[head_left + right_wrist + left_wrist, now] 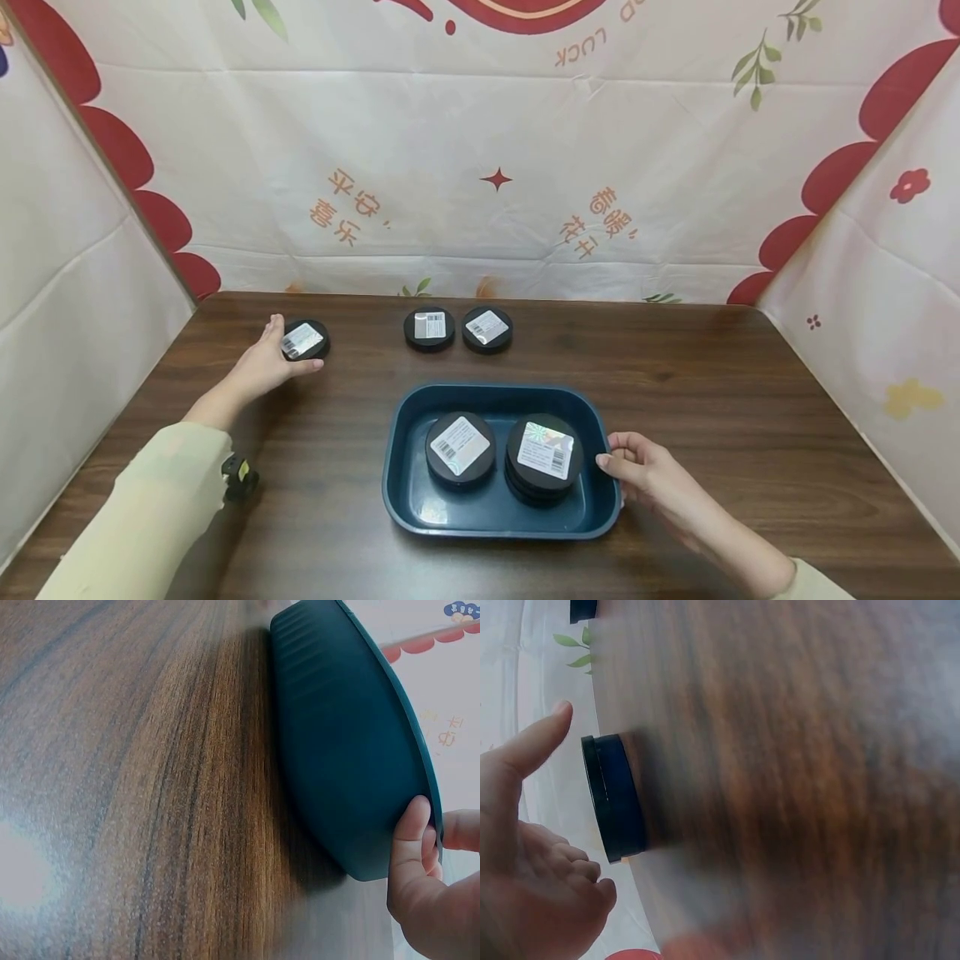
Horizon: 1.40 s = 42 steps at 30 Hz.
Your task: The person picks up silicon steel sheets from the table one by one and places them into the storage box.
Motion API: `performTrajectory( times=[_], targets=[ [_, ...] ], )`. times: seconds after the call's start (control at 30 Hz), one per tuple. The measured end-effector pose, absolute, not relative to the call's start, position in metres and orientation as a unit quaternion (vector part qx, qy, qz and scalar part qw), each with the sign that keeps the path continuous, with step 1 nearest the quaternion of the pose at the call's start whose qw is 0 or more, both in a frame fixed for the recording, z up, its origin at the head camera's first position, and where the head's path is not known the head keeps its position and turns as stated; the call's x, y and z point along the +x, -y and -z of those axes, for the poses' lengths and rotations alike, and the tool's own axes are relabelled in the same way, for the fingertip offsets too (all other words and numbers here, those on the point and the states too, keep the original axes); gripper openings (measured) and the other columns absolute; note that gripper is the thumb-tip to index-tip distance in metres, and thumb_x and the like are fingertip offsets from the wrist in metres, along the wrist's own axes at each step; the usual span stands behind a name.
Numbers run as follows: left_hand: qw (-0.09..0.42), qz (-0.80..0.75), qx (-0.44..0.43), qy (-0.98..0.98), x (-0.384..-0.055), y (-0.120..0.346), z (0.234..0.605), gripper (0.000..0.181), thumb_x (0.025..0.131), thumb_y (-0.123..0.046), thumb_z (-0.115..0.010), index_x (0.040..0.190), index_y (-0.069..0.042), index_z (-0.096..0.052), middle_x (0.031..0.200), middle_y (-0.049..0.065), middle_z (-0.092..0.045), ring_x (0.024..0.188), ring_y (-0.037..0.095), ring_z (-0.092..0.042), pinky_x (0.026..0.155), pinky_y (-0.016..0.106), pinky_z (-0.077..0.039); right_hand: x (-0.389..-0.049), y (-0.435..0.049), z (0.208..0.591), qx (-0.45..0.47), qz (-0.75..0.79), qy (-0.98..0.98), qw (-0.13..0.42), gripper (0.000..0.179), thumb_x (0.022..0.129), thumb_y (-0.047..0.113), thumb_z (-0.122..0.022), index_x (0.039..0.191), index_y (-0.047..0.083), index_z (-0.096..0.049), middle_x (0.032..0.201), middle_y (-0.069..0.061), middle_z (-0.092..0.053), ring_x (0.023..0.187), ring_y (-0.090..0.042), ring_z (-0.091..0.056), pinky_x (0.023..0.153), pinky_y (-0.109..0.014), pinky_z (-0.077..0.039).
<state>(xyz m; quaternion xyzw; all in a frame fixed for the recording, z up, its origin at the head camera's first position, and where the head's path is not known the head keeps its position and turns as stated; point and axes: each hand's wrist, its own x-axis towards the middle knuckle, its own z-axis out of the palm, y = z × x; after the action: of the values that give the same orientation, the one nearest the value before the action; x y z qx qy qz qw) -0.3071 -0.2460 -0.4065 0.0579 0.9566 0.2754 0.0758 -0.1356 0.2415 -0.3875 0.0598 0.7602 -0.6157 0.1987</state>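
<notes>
My left hand (262, 360) reaches around a flat round black container (303, 340) with a white barcode label, at the table's far left. Thumb and fingers are spread on either side of it; in the left wrist view a gap shows between the hand and the container (615, 799). With thumb and fingers, my right hand (651, 477) pinches the right rim of a dark teal tray (498, 523). Inside the tray sit a labelled black container (461, 450) and, to its right, a stack of such containers (543, 460). The right wrist view shows the tray's outer wall (345, 742).
Two more labelled black containers, a left one (429, 329) and a right one (487, 329), stand side by side behind the tray. The brown wooden table (712, 400) is bordered by printed white cloth (465, 133) at the back and both sides.
</notes>
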Motion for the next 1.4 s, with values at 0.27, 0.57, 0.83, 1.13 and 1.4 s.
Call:
performTrajectory(
  times=[0.27,0.57,0.83,1.13,1.4],
  targets=[
    [0.089,-0.277,0.049,-0.956,-0.3137,0.2469,0.4107,0.106,0.084,-0.039,-0.065,0.14,0.016,0.005,0.145,0.037,0.004,0.135,0.05,-0.002,0.106,0.061,-0.01,-0.1353,-0.2411,0.3879,0.062,0.616,-0.761,0.193,0.047,0.092,0.021,-0.058,0.119,-0.008,-0.033,0.085,-0.006,-0.052,0.07,-0.015,-0.052,0.062,-0.028,-0.049],
    [0.089,-0.278,0.017,-0.956,-0.316,0.2513,0.4111,0.106,0.082,-0.037,-0.069,0.142,0.013,0.004,0.143,0.039,-0.011,0.129,0.053,-0.021,0.103,0.061,-0.023,-0.1355,-0.24,0.3884,0.066,0.617,-0.761,0.192,0.047,0.092,0.019,-0.058,0.12,-0.009,-0.033,0.086,-0.007,-0.052,0.071,-0.016,-0.053,0.063,-0.028,-0.049],
    [0.065,-0.276,0.024,-0.959,-0.3131,0.2492,0.4106,0.103,0.075,-0.038,-0.076,0.139,0.016,-0.016,0.136,0.039,-0.026,0.117,0.048,-0.035,0.096,0.061,-0.032,-0.1359,-0.2409,0.3894,0.059,0.617,-0.76,0.194,0.046,0.094,0.018,-0.055,0.122,-0.01,-0.031,0.086,-0.006,-0.052,0.07,-0.015,-0.052,0.062,-0.028,-0.049],
    [0.073,-0.281,0.034,-0.956,-0.3108,0.2494,0.4108,0.105,0.074,-0.042,-0.077,0.138,0.017,-0.019,0.132,0.04,-0.025,0.111,0.046,-0.037,0.095,0.061,-0.034,-0.1351,-0.2409,0.3893,0.059,0.617,-0.761,0.191,0.045,0.094,0.018,-0.054,0.121,-0.01,-0.032,0.086,-0.005,-0.052,0.069,-0.014,-0.052,0.061,-0.028,-0.048],
    [0.057,-0.292,0.038,-0.954,-0.3074,0.2501,0.4139,0.103,0.07,-0.045,-0.078,0.135,0.016,-0.026,0.13,0.038,-0.029,0.108,0.044,-0.038,0.092,0.059,-0.035,-0.1347,-0.2411,0.3891,0.06,0.619,-0.759,0.193,0.045,0.093,0.019,-0.055,0.121,-0.009,-0.033,0.087,-0.006,-0.052,0.071,-0.015,-0.053,0.062,-0.028,-0.048]
  ],
)
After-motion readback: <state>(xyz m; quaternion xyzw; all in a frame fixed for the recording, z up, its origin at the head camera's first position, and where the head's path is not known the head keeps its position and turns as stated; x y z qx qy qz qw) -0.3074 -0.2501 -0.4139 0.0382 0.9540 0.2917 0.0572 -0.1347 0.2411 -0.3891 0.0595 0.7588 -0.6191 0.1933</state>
